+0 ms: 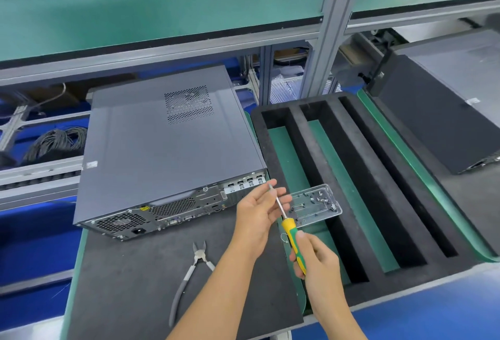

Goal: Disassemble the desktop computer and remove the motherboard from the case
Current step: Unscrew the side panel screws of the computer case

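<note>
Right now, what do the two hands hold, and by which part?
One screwdriver. The right hand grips its yellow-green handle; the left hand touches the metal shaft near the tip with its fingers.

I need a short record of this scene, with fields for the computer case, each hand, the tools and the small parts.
computer case: grey desktop case lies flat on the dark mat, side panel on, rear ports toward the person
right hand: right hand grips the yellow-green screwdriver by its handle
left hand: left hand holds the screwdriver's shaft near the tip
other tool: cutting pliers lie on the mat, untouched
small parts: clear tray with screws rests on the black foam rack
</note>
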A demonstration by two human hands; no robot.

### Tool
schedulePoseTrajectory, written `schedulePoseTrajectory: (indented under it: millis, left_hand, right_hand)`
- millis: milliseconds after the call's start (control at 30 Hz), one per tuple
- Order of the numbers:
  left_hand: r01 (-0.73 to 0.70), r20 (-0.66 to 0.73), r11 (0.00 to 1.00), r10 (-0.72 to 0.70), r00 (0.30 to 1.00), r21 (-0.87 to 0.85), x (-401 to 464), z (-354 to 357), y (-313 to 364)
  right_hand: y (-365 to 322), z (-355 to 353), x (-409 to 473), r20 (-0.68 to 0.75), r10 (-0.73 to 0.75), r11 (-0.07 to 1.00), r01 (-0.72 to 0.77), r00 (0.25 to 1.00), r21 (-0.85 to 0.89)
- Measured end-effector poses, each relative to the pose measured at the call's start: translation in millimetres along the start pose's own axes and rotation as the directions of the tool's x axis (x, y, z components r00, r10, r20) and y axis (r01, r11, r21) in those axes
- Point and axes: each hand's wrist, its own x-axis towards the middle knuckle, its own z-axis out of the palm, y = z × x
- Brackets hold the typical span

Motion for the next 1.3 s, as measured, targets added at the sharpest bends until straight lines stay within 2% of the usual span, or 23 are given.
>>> schedulePoseTrajectory:
  millis: [200,367,833,967,1167,1233,1300]
  left_hand:
    - [-0.055,-0.078,0.997,0.051,0.996,-0.046,-8,0,20]
    - [-0.075,-0.125,0.997,0.077,0.989,0.016,-7,-1,32]
    - [-0.08,-0.159,0.996,0.083,0.984,0.029,-6,-1,38]
    - [-0.072,-0.167,0.997,0.073,0.983,0.012,-6,1,40]
    - [-0.051,-0.184,0.999,0.048,0.982,-0.011,-7,3,44]
    - [-0.045,-0.19,0.999,0.043,0.981,-0.008,-7,3,44]
    - [-0.04,-0.197,0.999,0.038,0.98,-0.007,-6,4,46]
  right_hand:
    - [-15,8,-3,0.032,-0.081,0.995,0.083,0.996,-0.064]
    - [-24,18,-4,0.019,-0.078,0.996,0.079,0.997,-0.049]
    - [-33,29,-8,-0.025,-0.032,0.998,0.03,0.999,-0.056]
    - [-35,32,-10,-0.059,-0.086,0.978,0.073,0.995,-0.196]
    - [-34,40,-16,-0.126,-0.396,0.796,0.272,0.909,-0.541]
    - [-35,43,-18,-0.115,-0.444,0.746,0.295,0.889,-0.597]
    - [-38,46,-20,-0.114,-0.43,0.765,0.294,0.896,-0.573]
